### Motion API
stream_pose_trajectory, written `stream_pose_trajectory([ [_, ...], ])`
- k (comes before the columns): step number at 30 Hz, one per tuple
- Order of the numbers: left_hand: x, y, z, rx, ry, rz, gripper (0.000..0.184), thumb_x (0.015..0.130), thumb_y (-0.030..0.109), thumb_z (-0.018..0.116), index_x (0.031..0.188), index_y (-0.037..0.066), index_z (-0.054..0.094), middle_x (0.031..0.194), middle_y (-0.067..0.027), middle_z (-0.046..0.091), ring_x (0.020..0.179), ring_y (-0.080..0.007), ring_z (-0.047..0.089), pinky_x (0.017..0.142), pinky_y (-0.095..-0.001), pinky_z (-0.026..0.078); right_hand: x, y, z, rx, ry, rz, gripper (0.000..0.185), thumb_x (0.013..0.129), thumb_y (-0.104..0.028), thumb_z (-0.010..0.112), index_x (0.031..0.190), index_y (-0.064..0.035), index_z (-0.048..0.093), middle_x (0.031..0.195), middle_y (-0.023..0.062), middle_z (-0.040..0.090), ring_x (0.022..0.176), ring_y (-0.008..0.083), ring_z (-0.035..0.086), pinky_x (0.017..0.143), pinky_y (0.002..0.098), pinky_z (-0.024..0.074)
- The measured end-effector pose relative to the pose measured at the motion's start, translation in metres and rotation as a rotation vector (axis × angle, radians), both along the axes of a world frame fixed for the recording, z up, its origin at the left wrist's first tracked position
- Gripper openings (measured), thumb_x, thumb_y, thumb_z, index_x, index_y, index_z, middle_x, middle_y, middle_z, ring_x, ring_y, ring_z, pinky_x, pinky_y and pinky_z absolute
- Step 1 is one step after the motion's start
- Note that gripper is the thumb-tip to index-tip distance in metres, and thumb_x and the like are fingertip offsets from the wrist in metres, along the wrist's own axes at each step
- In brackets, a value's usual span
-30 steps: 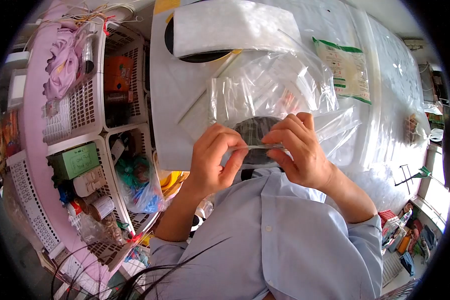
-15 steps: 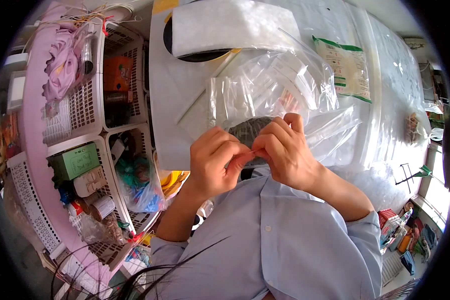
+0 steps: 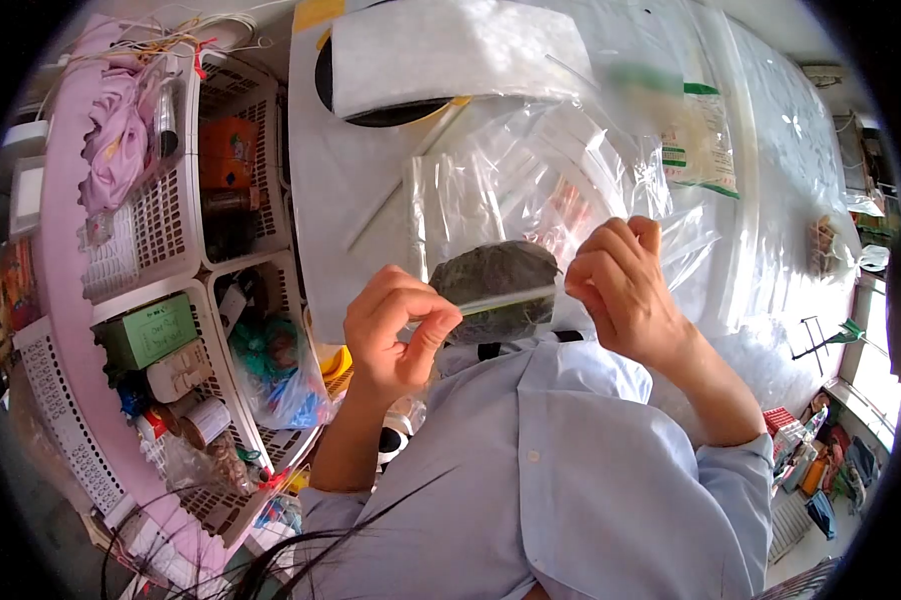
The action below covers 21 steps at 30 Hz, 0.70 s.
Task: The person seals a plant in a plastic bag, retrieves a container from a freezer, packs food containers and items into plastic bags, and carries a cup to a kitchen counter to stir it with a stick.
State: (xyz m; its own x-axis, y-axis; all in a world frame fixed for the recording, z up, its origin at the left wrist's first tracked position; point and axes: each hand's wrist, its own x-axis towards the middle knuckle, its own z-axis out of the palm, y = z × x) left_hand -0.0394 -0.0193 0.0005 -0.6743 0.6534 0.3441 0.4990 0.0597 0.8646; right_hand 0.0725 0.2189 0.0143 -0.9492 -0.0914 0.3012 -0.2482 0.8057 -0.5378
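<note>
Both hands have come apart since half a second ago: they nearly met in the middle, and now we've got our left hand [image 3: 396, 325] at one end of a pale strip [image 3: 506, 300] and our right hand [image 3: 623, 290] out by the other, so way more of the dark flat thing [image 3: 496, 268] shows. That thing looks to be inside a clear bag with the strip across it, right near the table's [image 3: 321, 240] near edge, with loose clear plastic [image 3: 461, 200] just beyond. What could bite us, we reckon: only the left end looks properly held, so if we pull harder that way the bag could swing or slip toward the near edge, and an uneven pull might leave the strip crooked. Grip-wise, our left thumb and forefinger are pinched closed on the strip's left end, no real gap. On the right, thumb and fingertips are bunched together just beside the far-right corner, but honestly we can't tell if they've got any plastic between them. Green-edged packet [image 3: 706, 150] sits far right, well apart.
</note>
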Motion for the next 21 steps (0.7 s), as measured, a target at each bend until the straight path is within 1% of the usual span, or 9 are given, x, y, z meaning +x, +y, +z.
stream_pose_trajectory([
  [2, -0.002, -0.002, 0.003, -0.017, -0.032, -0.006, 0.011, 0.080, 0.007, 0.070, 0.076, 0.001, 0.062, 0.070, -0.0073, 0.059, 0.064, -0.0174, 0.053, 0.059, -0.0276, 0.041, 0.001, -0.003, 0.001, -0.013, -0.007, -0.013, 0.023, 0.072, -0.003, 0.071, 0.085, -0.0086, 0.054, 0.082, 0.0045, 0.051, 0.080, 0.0218, 0.050, 0.079, 0.0380, 0.0326],
  [4, -0.008, 0.002, 0.009, -0.111, -0.230, -0.057, 0.012, 0.075, 0.006, 0.073, 0.073, 0.004, 0.061, 0.070, -0.0051, 0.061, 0.063, -0.0215, 0.055, 0.057, -0.0304, 0.043, 0.000, 0.000, -0.002, -0.108, -0.035, -0.013, 0.020, 0.073, -0.002, 0.071, 0.084, -0.0087, 0.055, 0.080, 0.0040, 0.051, 0.079, 0.0215, 0.050, 0.079, 0.0361, 0.0333],
  [5, -0.011, 0.002, 0.007, -0.110, -0.227, -0.054, 0.012, 0.075, 0.006, 0.073, 0.073, 0.004, 0.061, 0.070, -0.0051, 0.061, 0.063, -0.0215, 0.055, 0.057, -0.0304, 0.043, 0.000, 0.000, -0.003, -0.108, -0.032, -0.009, 0.020, 0.073, -0.002, 0.071, 0.084, -0.0087, 0.055, 0.080, 0.0040, 0.051, 0.079, 0.0215, 0.050, 0.079, 0.0361, 0.0333],
  [7, -0.017, 0.001, 0.003, -0.221, 0.049, -0.104, 0.014, 0.071, 0.009, 0.075, 0.075, 0.006, 0.063, 0.073, -0.0055, 0.062, 0.065, -0.0238, 0.057, 0.060, -0.0331, 0.045, 0.000, -0.001, -0.004, -0.151, -0.052, 0.006, 0.017, 0.074, -0.002, 0.071, 0.081, -0.0087, 0.057, 0.078, 0.0033, 0.052, 0.078, 0.0213, 0.052, 0.078, 0.0349, 0.0345],
  [12, -0.003, 0.023, 0.001, -0.229, 0.252, -0.054, 0.019, 0.067, 0.014, 0.079, 0.080, 0.009, 0.066, 0.076, -0.0045, 0.062, 0.069, -0.0247, 0.058, 0.062, -0.0357, 0.046, 0.000, -0.011, -0.014, -0.214, -0.021, 0.001, 0.015, 0.073, -0.003, 0.071, 0.082, -0.0090, 0.060, 0.078, 0.0026, 0.055, 0.076, 0.0212, 0.054, 0.074, 0.0347, 0.0370],
  [14, 0.002, 0.029, -0.011, -0.179, 0.305, -0.093, 0.019, 0.066, 0.006, 0.079, 0.081, 0.007, 0.067, 0.077, -0.0053, 0.063, 0.068, -0.0236, 0.058, 0.061, -0.0337, 0.045, -0.001, -0.013, -0.016, -0.229, -0.009, 0.010, 0.015, 0.074, -0.003, 0.071, 0.082, -0.0089, 0.060, 0.079, 0.0025, 0.056, 0.076, 0.0213, 0.055, 0.073, 0.0343, 0.0376],
  [17, 0.005, 0.031, -0.019, -0.108, 0.199, -0.058, 0.019, 0.065, 0.002, 0.079, 0.079, 0.006, 0.067, 0.073, -0.0050, 0.062, 0.065, -0.0223, 0.057, 0.058, -0.0321, 0.044, -0.002, -0.016, -0.016, -0.262, -0.005, -0.015, 0.019, 0.072, -0.001, 0.073, 0.086, -0.0075, 0.062, 0.082, 0.0042, 0.058, 0.080, 0.0230, 0.057, 0.074, 0.0344, 0.0405],
  [19, 0.006, 0.030, -0.019, -0.084, 0.132, -0.048, 0.019, 0.065, 0.002, 0.079, 0.079, 0.005, 0.067, 0.072, -0.0053, 0.061, 0.064, -0.0220, 0.057, 0.057, -0.0313, 0.044, -0.001, -0.019, -0.015, -0.419, -0.040, -0.175, 0.023, 0.069, 0.001, 0.075, 0.088, -0.0042, 0.064, 0.084, 0.0074, 0.061, 0.080, 0.0252, 0.059, 0.072, 0.0350, 0.0450],
  [21, 0.007, 0.028, -0.017, -0.072, 0.023, -0.020, 0.016, 0.067, 0.000, 0.078, 0.078, 0.004, 0.066, 0.072, -0.0062, 0.062, 0.064, -0.0211, 0.057, 0.057, -0.0303, 0.044, 0.006, -0.017, -0.026, -0.457, -0.067, -0.186, 0.023, 0.068, 0.003, 0.075, 0.087, -0.0027, 0.065, 0.084, 0.0088, 0.061, 0.079, 0.0258, 0.059, 0.070, 0.0346, 0.0466],
])
